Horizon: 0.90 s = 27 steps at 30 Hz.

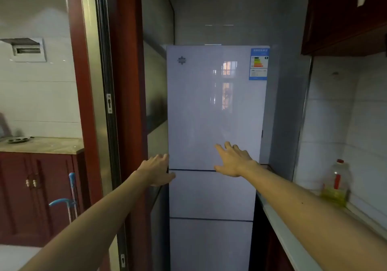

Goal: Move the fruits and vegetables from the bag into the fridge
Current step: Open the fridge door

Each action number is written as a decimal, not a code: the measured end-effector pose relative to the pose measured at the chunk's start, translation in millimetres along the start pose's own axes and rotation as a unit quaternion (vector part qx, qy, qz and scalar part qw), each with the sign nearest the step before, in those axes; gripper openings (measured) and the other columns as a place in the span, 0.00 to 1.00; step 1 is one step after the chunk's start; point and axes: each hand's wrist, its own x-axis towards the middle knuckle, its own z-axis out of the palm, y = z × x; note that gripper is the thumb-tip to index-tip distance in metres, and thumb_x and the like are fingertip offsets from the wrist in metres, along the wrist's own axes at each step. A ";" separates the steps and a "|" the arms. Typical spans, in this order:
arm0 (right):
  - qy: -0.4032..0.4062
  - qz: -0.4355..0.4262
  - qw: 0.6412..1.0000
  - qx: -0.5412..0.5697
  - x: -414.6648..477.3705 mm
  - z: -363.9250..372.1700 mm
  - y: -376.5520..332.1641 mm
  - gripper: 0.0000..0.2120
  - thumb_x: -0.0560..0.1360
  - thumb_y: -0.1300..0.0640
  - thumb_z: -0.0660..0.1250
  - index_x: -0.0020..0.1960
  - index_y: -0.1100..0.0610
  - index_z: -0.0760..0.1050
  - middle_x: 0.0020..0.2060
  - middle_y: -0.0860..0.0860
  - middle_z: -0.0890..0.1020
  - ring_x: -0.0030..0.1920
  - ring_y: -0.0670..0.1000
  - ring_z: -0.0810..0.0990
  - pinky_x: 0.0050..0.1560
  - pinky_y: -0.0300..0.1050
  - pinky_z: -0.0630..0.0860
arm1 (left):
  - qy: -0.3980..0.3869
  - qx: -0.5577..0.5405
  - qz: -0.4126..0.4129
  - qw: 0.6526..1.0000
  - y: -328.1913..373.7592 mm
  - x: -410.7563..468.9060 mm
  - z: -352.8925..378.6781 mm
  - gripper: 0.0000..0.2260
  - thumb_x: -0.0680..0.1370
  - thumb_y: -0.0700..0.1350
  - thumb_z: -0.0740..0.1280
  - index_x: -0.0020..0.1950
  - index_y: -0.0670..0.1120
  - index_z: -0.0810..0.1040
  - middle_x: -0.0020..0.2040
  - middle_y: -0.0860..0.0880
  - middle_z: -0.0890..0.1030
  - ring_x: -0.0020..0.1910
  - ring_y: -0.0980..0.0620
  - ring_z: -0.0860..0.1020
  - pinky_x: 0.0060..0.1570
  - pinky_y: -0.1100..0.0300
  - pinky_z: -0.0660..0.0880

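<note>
The person's left hand [156,169] is gripping the left edge of the upper door [209,113] of the fridge [211,195], just above the door's bottom seam. The right hand [234,162] is lying open, fingers spread straight, on that closed door's lower front. An oil bottle [337,185] is standing right of the fridge.
</note>
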 end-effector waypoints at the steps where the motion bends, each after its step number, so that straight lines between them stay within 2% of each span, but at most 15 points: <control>1: -0.005 0.001 1.000 -0.001 6.8 2.6 3.7 0.37 0.77 0.39 0.60 0.77 0.51 0.48 0.74 0.57 0.56 0.68 0.61 0.64 0.59 0.57 0.71 | -0.003 0.002 -0.006 1.000 1.2 8.6 2.2 0.28 0.75 0.59 0.60 0.68 0.44 0.63 0.64 0.43 0.71 0.57 0.43 0.74 0.53 0.48 0.75; 10: -0.012 -0.003 1.000 0.006 88.3 26.7 53.8 0.38 0.77 0.38 0.60 0.78 0.51 0.45 0.75 0.57 0.54 0.69 0.61 0.62 0.62 0.56 0.69 | -0.009 -0.014 -0.046 0.999 10.4 99.6 12.8 0.31 0.77 0.60 0.61 0.74 0.43 0.59 0.70 0.41 0.67 0.66 0.41 0.70 0.60 0.46 0.71; 27: -0.002 -0.042 0.999 0.011 194.7 56.7 82.2 0.39 0.77 0.38 0.59 0.78 0.50 0.43 0.76 0.56 0.54 0.70 0.60 0.62 0.63 0.56 0.68 | 0.023 -0.023 -0.093 0.995 -15.6 208.5 40.5 0.30 0.77 0.59 0.61 0.73 0.46 0.58 0.66 0.42 0.70 0.63 0.42 0.72 0.59 0.46 0.71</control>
